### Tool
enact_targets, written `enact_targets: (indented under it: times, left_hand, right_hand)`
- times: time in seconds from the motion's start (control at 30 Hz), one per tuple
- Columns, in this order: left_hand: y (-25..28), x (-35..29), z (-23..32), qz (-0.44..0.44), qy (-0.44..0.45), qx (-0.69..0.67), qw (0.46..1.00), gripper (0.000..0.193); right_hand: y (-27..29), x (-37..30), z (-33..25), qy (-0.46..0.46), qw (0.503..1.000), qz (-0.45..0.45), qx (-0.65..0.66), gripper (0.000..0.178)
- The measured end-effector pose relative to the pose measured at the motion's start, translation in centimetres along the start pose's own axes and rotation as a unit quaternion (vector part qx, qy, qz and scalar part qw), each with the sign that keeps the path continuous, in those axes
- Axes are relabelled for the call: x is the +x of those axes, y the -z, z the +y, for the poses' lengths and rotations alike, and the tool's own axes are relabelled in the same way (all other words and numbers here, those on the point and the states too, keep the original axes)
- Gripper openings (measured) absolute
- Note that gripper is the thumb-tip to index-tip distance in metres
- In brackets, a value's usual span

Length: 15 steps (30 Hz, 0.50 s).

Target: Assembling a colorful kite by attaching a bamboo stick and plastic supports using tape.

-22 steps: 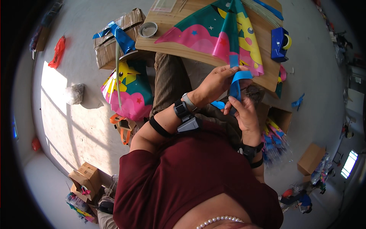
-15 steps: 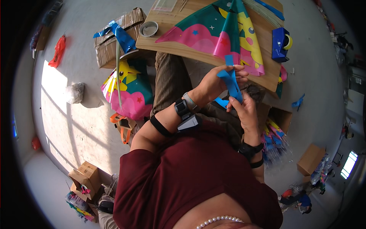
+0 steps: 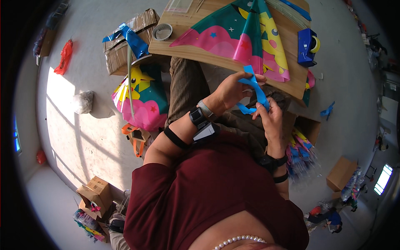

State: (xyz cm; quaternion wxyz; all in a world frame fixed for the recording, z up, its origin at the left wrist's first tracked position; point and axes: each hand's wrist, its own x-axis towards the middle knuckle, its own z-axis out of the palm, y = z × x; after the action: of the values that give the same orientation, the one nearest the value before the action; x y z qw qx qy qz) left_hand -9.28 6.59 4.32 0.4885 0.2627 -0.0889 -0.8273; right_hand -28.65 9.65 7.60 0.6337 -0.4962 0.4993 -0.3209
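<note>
A bright blue plastic strip [image 3: 261, 96] hangs folded between my two hands, in front of the table's near edge. My left hand [image 3: 233, 89] pinches its upper part, and a short end sticks up past the fingers. Lower down, my right hand [image 3: 271, 118] has the strip between thumb and fingers, and a loose loop curls toward the left. Just beyond my hands, a kite [image 3: 225, 39] in green, pink and yellow with a cartoon figure lies on the wooden table [image 3: 183, 52], its lower edge close to my left fingertips.
A blue tape dispenser [image 3: 306, 48] stands at the table's right edge, a round metal dish [image 3: 162, 32] at its left. Left of my legs are a cardboard box [image 3: 116, 56] with blue film and another printed kite [image 3: 143, 100]. An open box [image 3: 308, 127] of kites sits right.
The strip has been turned and spread into a more open curve. My right hand has shifted slightly right and down, while my left hand stays nearly in place.
</note>
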Motion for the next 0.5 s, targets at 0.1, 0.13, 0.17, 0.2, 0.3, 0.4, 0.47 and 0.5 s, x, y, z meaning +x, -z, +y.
enact_targets:
  times: [0.1, 0.13, 0.17, 0.2, 0.3, 0.4, 0.47, 0.5]
  left_hand:
    - [-0.2, -0.1, 0.3, 0.003, 0.008, -0.013, 1.0, 0.045]
    - [-0.2, -0.2, 0.5, 0.005, 0.015, -0.03, 0.999, 0.043]
    - [-0.3, -0.1, 0.5, 0.005, 0.015, -0.029, 0.999, 0.043]
    - [-0.3, -0.1, 0.4, 0.005, 0.009, -0.048, 0.999, 0.042]
    - [-1.1, -0.5, 0.8, 0.014, -0.01, -0.04, 0.999, 0.039]
    - [-2.4, -1.7, 2.2, 0.02, -0.048, 0.068, 0.996, 0.038]
    - [-2.7, -2.1, 3.1, 0.014, -0.073, 0.152, 0.986, 0.038]
    - [-2.8, -2.2, 3.6, 0.037, -0.057, 0.226, 0.972, 0.038]
  right_hand:
    - [0.3, 0.1, 0.4, 0.005, 1.0, 0.006, -0.017, 0.015]
    - [0.4, 0.1, 0.6, 0.006, 1.0, 0.009, -0.025, 0.014]
    - [0.5, 0.2, 0.7, 0.008, 0.999, 0.012, -0.033, 0.014]
    - [0.5, 0.2, 0.7, 0.008, 0.999, 0.011, -0.031, 0.014]
    - [1.0, 0.4, 1.5, -0.002, 1.0, 0.001, -0.031, 0.014]
    - [2.7, 1.5, 4.3, 0.001, 0.999, -0.036, -0.016, 0.027]
    - [3.3, 2.1, 4.4, 0.097, 0.937, -0.008, -0.335, 0.049]
    - [3.6, 2.2, 4.4, 0.1, 0.939, -0.003, -0.33, 0.049]
